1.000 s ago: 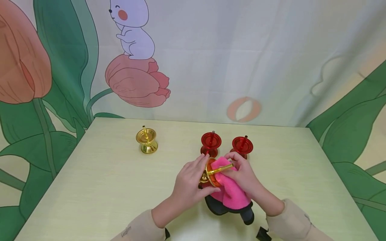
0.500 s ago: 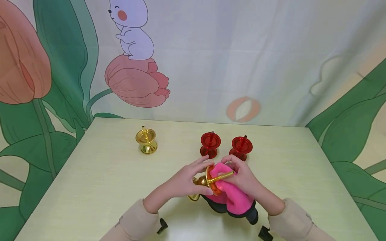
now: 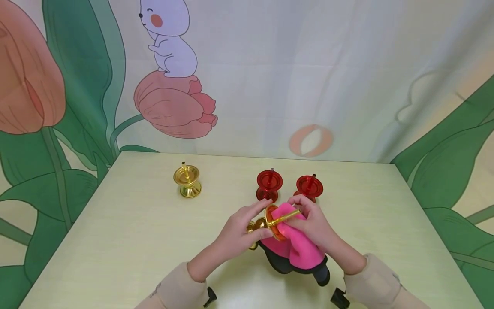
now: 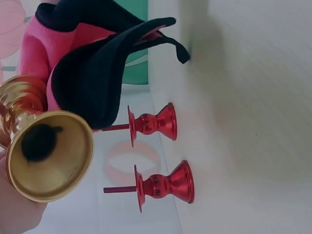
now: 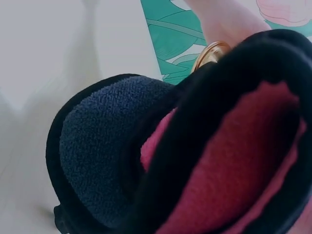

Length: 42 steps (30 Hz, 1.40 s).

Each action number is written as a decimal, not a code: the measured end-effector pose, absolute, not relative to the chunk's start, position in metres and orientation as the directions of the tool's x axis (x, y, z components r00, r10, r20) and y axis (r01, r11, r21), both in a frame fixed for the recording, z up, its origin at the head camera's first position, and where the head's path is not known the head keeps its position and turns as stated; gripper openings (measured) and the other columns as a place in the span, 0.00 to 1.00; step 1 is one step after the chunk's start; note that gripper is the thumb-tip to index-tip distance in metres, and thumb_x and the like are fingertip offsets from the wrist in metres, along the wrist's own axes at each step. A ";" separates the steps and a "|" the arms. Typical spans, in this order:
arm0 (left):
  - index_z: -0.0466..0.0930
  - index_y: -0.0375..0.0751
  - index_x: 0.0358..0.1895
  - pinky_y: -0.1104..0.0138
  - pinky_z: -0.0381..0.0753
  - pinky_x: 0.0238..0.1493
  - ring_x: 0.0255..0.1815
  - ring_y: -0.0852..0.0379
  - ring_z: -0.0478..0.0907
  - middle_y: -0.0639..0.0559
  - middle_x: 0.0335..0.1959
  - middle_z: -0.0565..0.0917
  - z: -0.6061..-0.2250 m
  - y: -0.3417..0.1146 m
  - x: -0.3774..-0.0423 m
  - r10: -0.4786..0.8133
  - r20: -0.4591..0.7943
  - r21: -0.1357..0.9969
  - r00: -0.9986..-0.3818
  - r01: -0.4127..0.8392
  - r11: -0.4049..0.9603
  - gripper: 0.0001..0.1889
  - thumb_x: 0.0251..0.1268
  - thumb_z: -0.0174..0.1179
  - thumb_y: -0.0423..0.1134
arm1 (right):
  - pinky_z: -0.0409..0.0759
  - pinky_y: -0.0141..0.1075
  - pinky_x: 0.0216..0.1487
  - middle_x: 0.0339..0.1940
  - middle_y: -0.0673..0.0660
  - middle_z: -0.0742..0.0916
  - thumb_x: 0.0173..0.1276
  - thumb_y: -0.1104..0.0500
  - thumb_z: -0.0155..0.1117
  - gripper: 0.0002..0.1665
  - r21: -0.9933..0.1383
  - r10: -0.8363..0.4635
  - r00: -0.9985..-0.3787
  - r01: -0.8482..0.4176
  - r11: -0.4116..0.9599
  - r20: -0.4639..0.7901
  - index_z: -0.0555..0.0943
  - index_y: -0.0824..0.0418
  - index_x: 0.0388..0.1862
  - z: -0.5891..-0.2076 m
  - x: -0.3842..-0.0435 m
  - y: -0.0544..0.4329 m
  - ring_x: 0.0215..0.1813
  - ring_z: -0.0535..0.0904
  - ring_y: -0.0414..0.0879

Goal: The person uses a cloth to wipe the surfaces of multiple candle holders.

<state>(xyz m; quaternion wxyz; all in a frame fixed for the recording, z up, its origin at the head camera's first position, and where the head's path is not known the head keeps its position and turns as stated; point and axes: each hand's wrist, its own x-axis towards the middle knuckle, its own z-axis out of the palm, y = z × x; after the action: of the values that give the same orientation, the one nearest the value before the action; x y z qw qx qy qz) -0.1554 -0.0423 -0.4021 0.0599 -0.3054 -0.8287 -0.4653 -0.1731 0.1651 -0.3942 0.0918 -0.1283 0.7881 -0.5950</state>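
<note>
In the head view my left hand [image 3: 235, 234] grips a gold candle holder [image 3: 260, 223], tilted on its side above the table with its spike pointing right. Its hollow base [image 4: 51, 156] faces the left wrist camera. With my right hand [image 3: 318, 227] I hold a pink cloth with dark edging [image 3: 305, 249] against the holder's orange-tinted dish. The right fingertips are partly covered by the cloth, which hangs in folds below. Dark and pink layers of the cloth [image 5: 102, 141] fill much of the right wrist view.
Two red candle holders, one [image 3: 269, 182] left of the other [image 3: 310, 186], stand upright just beyond my hands. Another gold candle holder [image 3: 188, 180] stands upright at the back left of the pale table [image 3: 127, 240]. A printed curtain [image 3: 247, 86] hangs behind.
The held candle holder and my left hand first shifted left and down, then slightly back up, and more of its base shows left of the hand. The cloth stays against the dish.
</note>
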 end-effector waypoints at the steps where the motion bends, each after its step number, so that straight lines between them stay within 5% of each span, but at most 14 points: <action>1: 0.64 0.48 0.62 0.60 0.75 0.50 0.58 0.53 0.69 0.51 0.60 0.70 -0.402 -0.042 -0.155 0.457 0.374 0.739 -0.807 0.557 0.379 0.31 0.53 0.60 0.47 | 0.80 0.33 0.31 0.38 0.67 0.80 0.56 0.66 0.60 0.18 -0.963 -0.314 -0.950 -0.086 0.257 0.001 0.68 0.67 0.44 -0.394 -0.173 0.165 0.30 0.79 0.40; 5: 0.65 0.48 0.61 0.62 0.76 0.49 0.57 0.54 0.71 0.52 0.57 0.74 -0.401 -0.044 -0.158 0.511 0.284 0.812 -0.811 0.487 0.321 0.25 0.59 0.54 0.48 | 0.80 0.34 0.31 0.37 0.65 0.81 0.55 0.67 0.60 0.18 -0.968 -0.344 -0.938 -0.058 0.242 -0.030 0.68 0.67 0.45 -0.393 -0.170 0.164 0.29 0.79 0.41; 9: 0.65 0.46 0.61 0.53 0.68 0.57 0.61 0.51 0.68 0.49 0.61 0.70 -0.404 -0.047 -0.161 0.560 0.202 0.880 -0.803 0.400 0.257 0.23 0.63 0.49 0.49 | 0.80 0.36 0.31 0.36 0.66 0.81 0.55 0.67 0.59 0.18 -0.969 -0.381 -0.924 -0.058 0.240 -0.040 0.67 0.67 0.45 -0.393 -0.169 0.163 0.29 0.80 0.41; 14: 0.64 0.47 0.62 0.53 0.66 0.59 0.65 0.53 0.61 0.50 0.63 0.66 -0.406 -0.046 -0.162 0.440 0.272 0.875 -0.856 0.410 0.258 0.28 0.58 0.56 0.47 | 0.80 0.35 0.32 0.39 0.67 0.80 0.55 0.67 0.60 0.18 -0.967 -0.334 -0.941 -0.034 0.254 -0.055 0.67 0.67 0.45 -0.393 -0.169 0.161 0.31 0.80 0.42; 17: 0.70 0.44 0.58 0.59 0.72 0.55 0.59 0.55 0.70 0.51 0.57 0.74 -0.407 -0.042 -0.158 0.312 0.412 0.808 -0.856 0.501 0.310 0.26 0.53 0.60 0.43 | 0.80 0.34 0.33 0.40 0.66 0.80 0.55 0.66 0.60 0.18 -0.963 -0.273 -0.960 -0.006 0.269 -0.070 0.68 0.66 0.44 -0.392 -0.171 0.160 0.32 0.79 0.43; 22: 0.74 0.35 0.53 0.63 0.76 0.50 0.54 0.54 0.75 0.45 0.51 0.78 -0.413 -0.031 -0.146 0.271 0.637 0.541 -0.721 0.669 0.509 0.19 0.59 0.55 0.41 | 0.79 0.34 0.31 0.36 0.63 0.82 0.55 0.66 0.61 0.17 -0.961 -0.214 -0.971 0.042 0.274 -0.104 0.69 0.65 0.43 -0.393 -0.173 0.158 0.28 0.79 0.44; 25: 0.65 0.31 0.59 0.62 0.74 0.53 0.59 0.52 0.69 0.42 0.57 0.72 -0.418 -0.027 -0.142 0.331 0.658 0.420 -0.676 0.695 0.584 0.31 0.58 0.54 0.50 | 0.79 0.34 0.30 0.33 0.61 0.83 0.56 0.66 0.60 0.17 -0.963 -0.203 -0.971 0.068 0.261 -0.124 0.68 0.65 0.44 -0.393 -0.173 0.157 0.26 0.79 0.44; 29: 0.57 0.31 0.64 0.62 0.72 0.55 0.62 0.50 0.65 0.41 0.61 0.68 -0.420 -0.024 -0.141 0.356 0.647 0.386 -0.675 0.692 0.610 0.46 0.44 0.63 0.57 | 0.79 0.34 0.29 0.31 0.60 0.83 0.56 0.66 0.60 0.17 -0.964 -0.209 -0.970 0.069 0.257 -0.125 0.68 0.65 0.43 -0.393 -0.172 0.156 0.25 0.78 0.43; 33: 0.59 0.35 0.63 0.63 0.73 0.54 0.60 0.53 0.68 0.44 0.60 0.70 -0.415 -0.025 -0.143 0.354 0.582 0.491 -0.732 0.664 0.564 0.46 0.40 0.68 0.52 | 0.79 0.34 0.29 0.31 0.62 0.83 0.56 0.66 0.60 0.17 -0.961 -0.228 -0.967 0.050 0.271 -0.115 0.67 0.65 0.43 -0.394 -0.171 0.157 0.25 0.78 0.44; 37: 0.54 0.42 0.64 0.61 0.72 0.55 0.60 0.56 0.68 0.51 0.60 0.71 -0.407 -0.034 -0.147 0.451 0.336 0.719 -0.826 0.535 0.444 0.45 0.42 0.67 0.50 | 0.79 0.34 0.30 0.34 0.64 0.83 0.55 0.65 0.62 0.17 -0.955 -0.268 -0.959 0.010 0.295 -0.093 0.69 0.64 0.43 -0.395 -0.170 0.159 0.29 0.79 0.45; 42: 0.51 0.48 0.63 0.59 0.71 0.55 0.63 0.55 0.64 0.48 0.61 0.69 -0.394 -0.046 -0.156 0.587 0.047 0.892 -0.809 0.298 0.340 0.41 0.47 0.65 0.48 | 0.80 0.35 0.30 0.35 0.68 0.82 0.55 0.64 0.62 0.18 -0.957 -0.368 -0.929 -0.073 0.281 -0.038 0.68 0.66 0.43 -0.395 -0.168 0.161 0.30 0.79 0.43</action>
<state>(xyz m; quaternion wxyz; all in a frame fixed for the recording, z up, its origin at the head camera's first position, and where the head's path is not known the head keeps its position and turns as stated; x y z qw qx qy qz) -0.1563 -0.0460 -0.3938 -0.1427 -0.2745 -0.8060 -0.5047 -0.1683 0.1613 -0.3946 0.1268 -0.1395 0.7902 -0.5832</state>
